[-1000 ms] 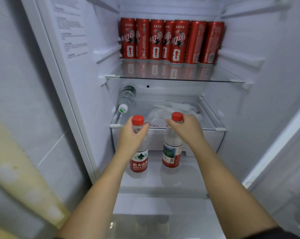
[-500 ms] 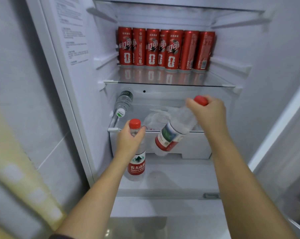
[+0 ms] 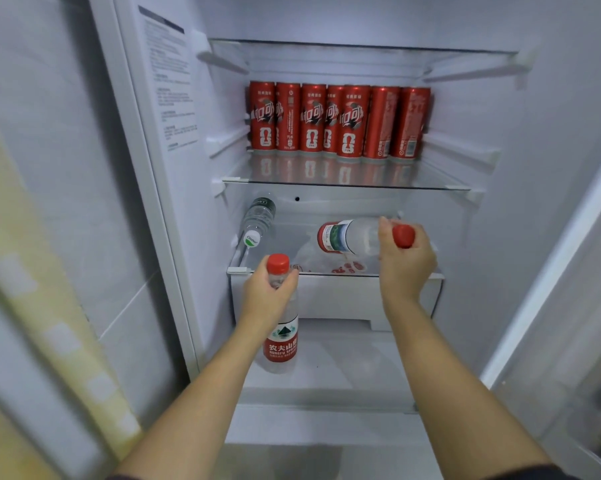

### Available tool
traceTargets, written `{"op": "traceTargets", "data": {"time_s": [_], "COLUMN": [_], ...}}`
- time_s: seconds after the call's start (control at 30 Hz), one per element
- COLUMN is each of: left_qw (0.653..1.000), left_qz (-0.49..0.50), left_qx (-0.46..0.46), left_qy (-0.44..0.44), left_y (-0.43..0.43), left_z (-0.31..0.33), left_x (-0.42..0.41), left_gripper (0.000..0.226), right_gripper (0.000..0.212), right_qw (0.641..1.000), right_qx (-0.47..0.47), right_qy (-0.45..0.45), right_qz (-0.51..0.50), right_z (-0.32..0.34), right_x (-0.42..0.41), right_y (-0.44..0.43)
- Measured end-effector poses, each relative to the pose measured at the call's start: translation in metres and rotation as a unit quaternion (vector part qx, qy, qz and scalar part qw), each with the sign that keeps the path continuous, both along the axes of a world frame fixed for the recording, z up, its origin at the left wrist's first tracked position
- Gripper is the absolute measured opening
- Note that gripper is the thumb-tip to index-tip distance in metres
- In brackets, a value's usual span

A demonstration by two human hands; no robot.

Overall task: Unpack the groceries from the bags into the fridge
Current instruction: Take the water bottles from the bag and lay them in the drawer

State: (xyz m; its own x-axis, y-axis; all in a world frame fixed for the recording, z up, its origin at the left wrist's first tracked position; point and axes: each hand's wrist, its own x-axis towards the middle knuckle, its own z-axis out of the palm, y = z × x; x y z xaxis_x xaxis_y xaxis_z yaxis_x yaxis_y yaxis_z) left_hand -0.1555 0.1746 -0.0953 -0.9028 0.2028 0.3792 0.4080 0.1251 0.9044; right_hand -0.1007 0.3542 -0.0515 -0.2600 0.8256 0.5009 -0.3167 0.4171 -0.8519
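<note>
Inside the open fridge, my left hand [image 3: 268, 296] grips the neck of an upright red-capped water bottle [image 3: 281, 341] standing on the bottom shelf [image 3: 344, 372]. My right hand [image 3: 404, 265] holds a second red-capped water bottle [image 3: 344, 235] by its neck. That bottle lies nearly level above the white drawer [image 3: 333, 296], base pointing left. In the drawer lies a white plastic bag [image 3: 323, 261], partly hidden.
Several red cans [image 3: 337, 121] stand in a row on the glass shelf [image 3: 344, 181] above. A clear bottle with a green-and-white cap [image 3: 256, 220] lies at the drawer's left side. The fridge door [image 3: 569, 271] edge is at the right, a tiled wall on the left.
My right hand has lifted its bottle off the bottom shelf and tipped it from upright to nearly level over the drawer. My left hand still holds its bottle upright.
</note>
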Motion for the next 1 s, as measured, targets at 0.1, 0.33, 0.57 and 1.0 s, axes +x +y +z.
{"op": "traceTargets", "data": {"time_s": [0.1, 0.33, 0.57, 1.0], "left_qw": [1.0, 0.999, 0.998, 0.999], "left_qz": [-0.006, 0.009, 0.053, 0.014], "left_qx": [-0.007, 0.001, 0.012, 0.006], "left_qy": [-0.002, -0.032, -0.044, -0.046], "left_y": [0.0, -0.014, -0.036, -0.025], "left_z": [0.001, 0.006, 0.003, 0.0], "left_x": [0.0, -0.016, -0.032, -0.022], "left_gripper": [0.013, 0.016, 0.014, 0.018], "right_gripper": [0.022, 0.044, 0.059, 0.076], "right_qw": [0.996, 0.949, 0.88, 0.822], "right_qx": [0.021, 0.105, 0.202, 0.214], "right_qy": [-0.076, -0.272, -0.41, -0.475], "right_qz": [0.029, 0.123, 0.126, 0.229], "right_z": [-0.014, -0.021, -0.025, -0.006], "right_x": [-0.015, -0.058, -0.099, -0.142], "right_y": [0.005, -0.013, -0.046, -0.042]}}
